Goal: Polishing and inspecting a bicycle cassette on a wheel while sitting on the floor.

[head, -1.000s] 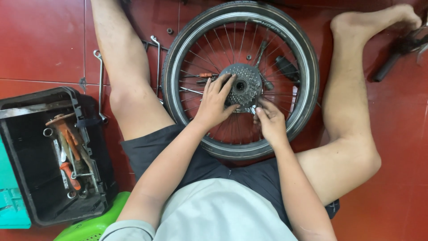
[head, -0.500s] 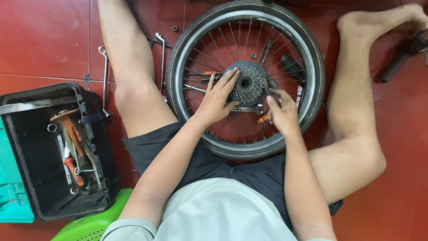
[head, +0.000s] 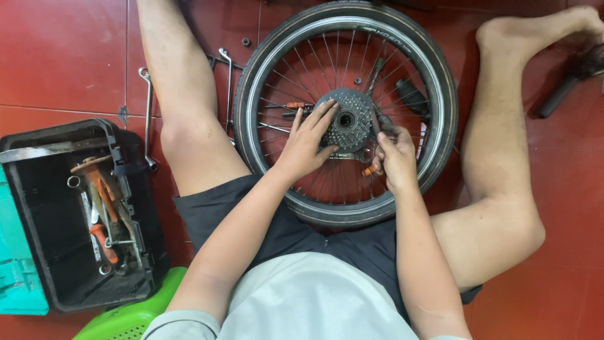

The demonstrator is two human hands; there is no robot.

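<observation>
The cassette (head: 346, 119) sits at the hub of a wheel (head: 343, 110) laid flat on the floor between the legs. It is steadied by the left hand (head: 308, 141), fingers spread; the right hand (head: 395, 157) is closed round a dark tool beside it.

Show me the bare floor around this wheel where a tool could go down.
Free: the red tiles above the toolbox, left of the long wrenches and the leg; also the tiles at lower right, beyond the bent knee. Crowded: inside the wheel, where the left hand and right hand meet at the gear cluster, with tools under the spokes.
</observation>
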